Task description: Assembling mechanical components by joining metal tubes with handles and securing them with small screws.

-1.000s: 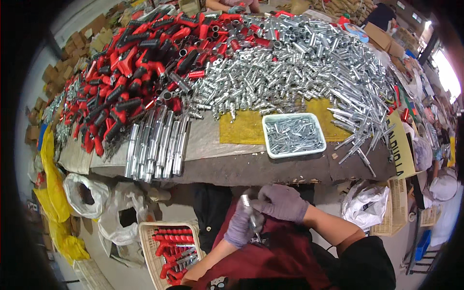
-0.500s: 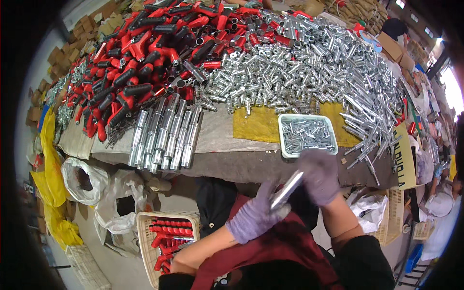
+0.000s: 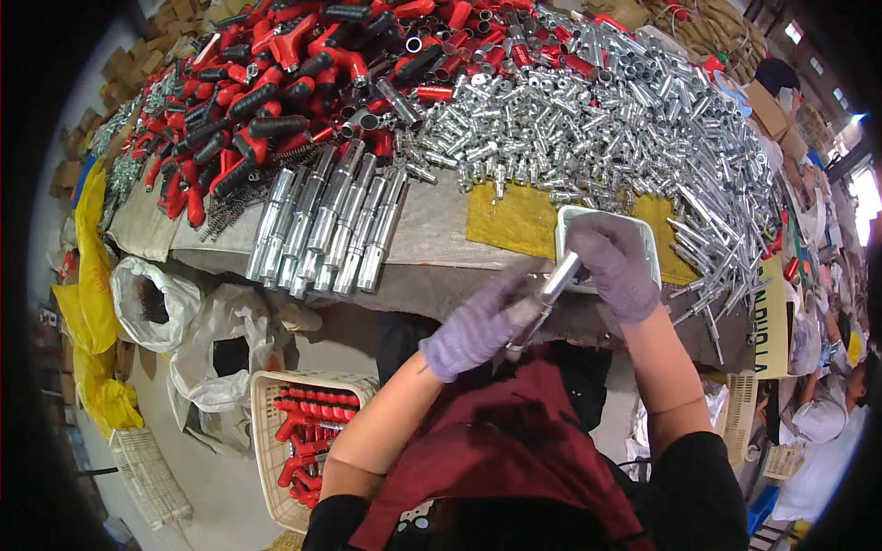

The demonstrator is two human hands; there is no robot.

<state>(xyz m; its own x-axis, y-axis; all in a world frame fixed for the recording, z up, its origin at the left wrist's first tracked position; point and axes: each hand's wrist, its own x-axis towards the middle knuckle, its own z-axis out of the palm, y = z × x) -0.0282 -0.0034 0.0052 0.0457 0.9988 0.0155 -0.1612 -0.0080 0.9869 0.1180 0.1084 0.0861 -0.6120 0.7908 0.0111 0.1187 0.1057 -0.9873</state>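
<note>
Both of my hands wear light purple knit gloves. My left hand (image 3: pixel 482 326) is closed around a shiny metal tube (image 3: pixel 559 277), which slants up and to the right in front of the table edge. At the tube's upper end is my right hand (image 3: pixel 617 266), its fingers curled in; whether they pinch a small part there is hidden. Just behind the right hand stands a white plastic tray (image 3: pixel 560 234), partly covered by that hand. To the left, several finished-looking chrome tubes (image 3: pixel 335 220) lie side by side on the table cloth.
A heap of red and black handles (image 3: pixel 248 129) covers the table's far left, beside a pile of small metal fittings (image 3: pixel 524 129). Thin metal rods (image 3: pixel 707 248) lie at the right. Below left are white sacks (image 3: pixel 220 349) and a cream basket (image 3: pixel 262 450) holding red handles.
Both hands have moved up with the tube, toward the table. The right hand now overlaps the tray. The view has shifted, so the table sits slightly higher and further right.
</note>
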